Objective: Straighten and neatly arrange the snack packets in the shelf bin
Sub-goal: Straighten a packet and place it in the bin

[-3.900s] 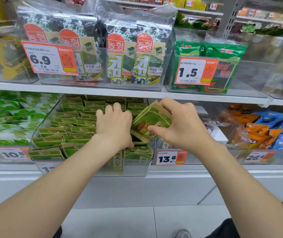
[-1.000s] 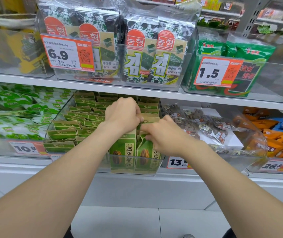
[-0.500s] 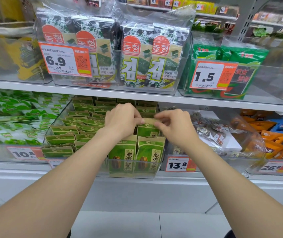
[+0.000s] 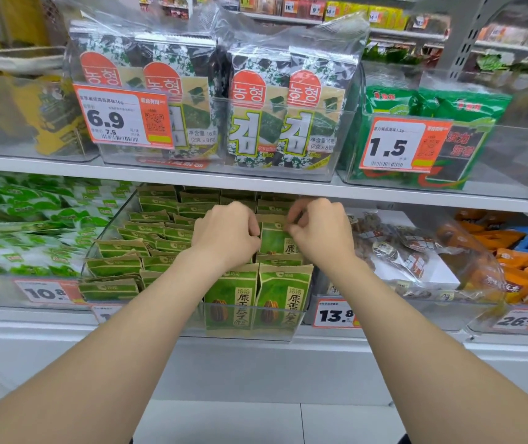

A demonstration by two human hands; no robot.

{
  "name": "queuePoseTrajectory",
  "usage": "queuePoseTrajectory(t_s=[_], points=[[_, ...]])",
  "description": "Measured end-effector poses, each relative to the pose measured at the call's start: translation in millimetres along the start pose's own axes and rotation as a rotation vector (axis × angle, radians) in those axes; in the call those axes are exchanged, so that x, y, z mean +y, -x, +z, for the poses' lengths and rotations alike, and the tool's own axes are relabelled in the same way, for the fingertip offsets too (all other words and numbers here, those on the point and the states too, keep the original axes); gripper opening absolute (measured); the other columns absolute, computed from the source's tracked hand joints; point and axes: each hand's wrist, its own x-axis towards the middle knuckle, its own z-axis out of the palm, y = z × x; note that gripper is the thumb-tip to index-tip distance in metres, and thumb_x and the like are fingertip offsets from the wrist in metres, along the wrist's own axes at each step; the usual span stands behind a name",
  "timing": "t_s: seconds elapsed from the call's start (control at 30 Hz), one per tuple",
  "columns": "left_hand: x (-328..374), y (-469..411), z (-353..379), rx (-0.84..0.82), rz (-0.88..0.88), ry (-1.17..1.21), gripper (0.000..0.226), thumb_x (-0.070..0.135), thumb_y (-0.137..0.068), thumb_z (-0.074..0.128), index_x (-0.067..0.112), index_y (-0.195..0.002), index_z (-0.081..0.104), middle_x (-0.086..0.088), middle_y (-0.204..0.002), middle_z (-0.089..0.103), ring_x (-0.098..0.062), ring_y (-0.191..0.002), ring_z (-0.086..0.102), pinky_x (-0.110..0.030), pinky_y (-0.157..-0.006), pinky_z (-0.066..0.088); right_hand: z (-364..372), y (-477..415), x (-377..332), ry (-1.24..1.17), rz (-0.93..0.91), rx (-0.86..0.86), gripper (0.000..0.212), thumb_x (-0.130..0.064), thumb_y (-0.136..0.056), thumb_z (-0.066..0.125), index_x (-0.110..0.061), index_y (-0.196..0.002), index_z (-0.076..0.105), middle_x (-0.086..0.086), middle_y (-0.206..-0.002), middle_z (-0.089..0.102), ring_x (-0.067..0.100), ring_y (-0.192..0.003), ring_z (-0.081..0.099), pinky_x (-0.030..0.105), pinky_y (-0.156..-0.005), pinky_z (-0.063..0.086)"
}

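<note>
1. pinching one green packet's (image 4: 275,241) top edge: left grip (image 4: 227,238) at its left corner, right grip (image 4: 320,235) at its right.
2. upright between them, in the shelf bin's (image 4: 189,325) right row, just behind the front packets (image 4: 283,296) at the front edge.

Clear shelf bin (image 4: 250,335): full of green-and-tan seed packets. Two front packets (image 4: 230,299) stand upright side by side against the near wall, faces out. Behind the right one, the raised packet (image 4: 275,241) is upright and sits higher than its neighbours. My left hand (image 4: 227,238) grips its left edge; my right hand (image 4: 320,232) pinches its top. The left rows (image 4: 134,251) lean back, overlapped, tops showing.
</note>
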Motion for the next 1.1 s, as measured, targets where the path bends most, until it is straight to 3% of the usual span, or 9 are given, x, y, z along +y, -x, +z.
queuePoseTrajectory(t_s=[0.1, 0.23, 0.43, 0.5, 0.6, 0.67, 0.77, 0.83, 1.1], points=[[-4, 6, -2, -0.055, -0.006, -0.12, 0.019, 0.044, -0.095, 0.065, 0.032, -0.106, 0.077, 0.002, -0.102, 0.074, -0.032, -0.113, 0.06, -0.049, -0.101, 0.043, 0, -4, 2, 0.022, -0.062, -0.034, 0.018, -0.019, -0.091, 0.072, -0.035, -0.094, 0.079, -0.003, -0.091, 0.078, 0.031, -0.096, 0.07, 0.042, -0.088, 0.059], [-6, 10, -7, -0.106, 0.008, -0.127, 0.042, 0.045, -0.095, 0.063, 0.026, -0.133, 0.065, 0.004, -0.098, 0.073, -0.031, -0.117, 0.061, -0.049, -0.105, 0.043, 1, -14, 0, 0.146, -0.111, -0.13, 0.027, -0.015, -0.098, 0.064, -0.034, -0.109, 0.08, 0.0, -0.12, 0.077, 0.032, -0.112, 0.068, 0.044, -0.101, 0.055], [-3, 12, -8, -0.204, 0.02, -0.165, 0.058, 0.04, -0.097, 0.059, 0.036, -0.154, 0.047, -0.002, -0.129, 0.069, -0.035, -0.139, 0.047, -0.055, -0.114, 0.033, 2, -23, -6, 0.211, -0.078, -0.234, 0.031, -0.01, -0.094, 0.069, -0.037, -0.104, 0.079, -0.002, -0.124, 0.074, 0.03, -0.115, 0.067, 0.044, -0.105, 0.052], [-1, 13, -11, -0.246, 0.038, -0.202, 0.062, 0.036, -0.098, 0.055, 0.04, -0.158, 0.041, -0.005, -0.148, 0.059, -0.038, -0.145, 0.039, -0.058, -0.116, 0.028, -1, -22, -3, 0.146, -0.065, -0.252, 0.029, -0.011, -0.094, 0.067, -0.037, -0.101, 0.08, -0.004, -0.121, 0.075, 0.027, -0.111, 0.068, 0.04, -0.101, 0.055], [3, 12, -14, -0.318, 0.058, -0.253, 0.066, 0.033, -0.1, 0.05, 0.041, -0.163, 0.032, -0.005, -0.165, 0.043, -0.041, -0.151, 0.029, -0.063, -0.118, 0.023, -6, -12, 3, 0.015, -0.041, -0.237, 0.026, -0.01, -0.091, 0.068, -0.034, -0.1, 0.072, -0.004, -0.095, 0.072, 0.025, -0.097, 0.069, 0.038, -0.09, 0.059], [3, 10, -15, -0.346, 0.052, -0.258, 0.066, 0.033, -0.101, 0.049, 0.04, -0.164, 0.03, -0.005, -0.166, 0.041, -0.041, -0.154, 0.025, -0.066, -0.119, 0.02, -11, -3, 6, 0.011, -0.067, -0.234, 0.026, -0.016, -0.087, 0.078, -0.032, -0.103, 0.066, -0.01, -0.082, 0.067, 0.023, -0.09, 0.065, 0.04, -0.092, 0.055], [1, 9, -13, -0.348, 0.048, -0.236, 0.063, 0.035, -0.102, 0.049, 0.04, -0.163, 0.033, -0.005, -0.162, 0.046, -0.042, -0.154, 0.023, -0.067, -0.119, 0.018, -20, 6, 4, 0.097, -0.106, -0.261, 0.016, -0.035, -0.086, 0.084, -0.038, -0.088, 0.069, -0.015, -0.086, 0.07, 0.022, -0.096, 0.062, 0.046, -0.103, 0.042], [-1, 10, -12, -0.316, 0.051, -0.202, 0.058, 0.037, -0.103, 0.049, 0.04, -0.16, 0.038, -0.006, -0.159, 0.05, -0.042, -0.154, 0.025, -0.068, -0.119, 0.018, -24, 12, 4, 0.113, -0.134, -0.235, 0.014, -0.035, -0.091, 0.08, -0.036, -0.083, 0.068, -0.015, -0.087, 0.072, 0.023, -0.095, 0.063, 0.047, -0.105, 0.04], [-1, 14, -15, -0.238, 0.096, -0.155, 0.047, 0.036, -0.107, 0.048, 0.035, -0.154, 0.05, -0.004, -0.15, 0.058, -0.038, -0.146, 0.038, -0.066, -0.116, 0.025, -54, 43, 5, -0.036, -0.255, 0.102, 0.007, -0.022, -0.094, 0.073, -0.026, -0.09, 0.068, -0.007, -0.078, 0.074, 0.028, -0.08, 0.069, 0.045, -0.077, 0.057]])
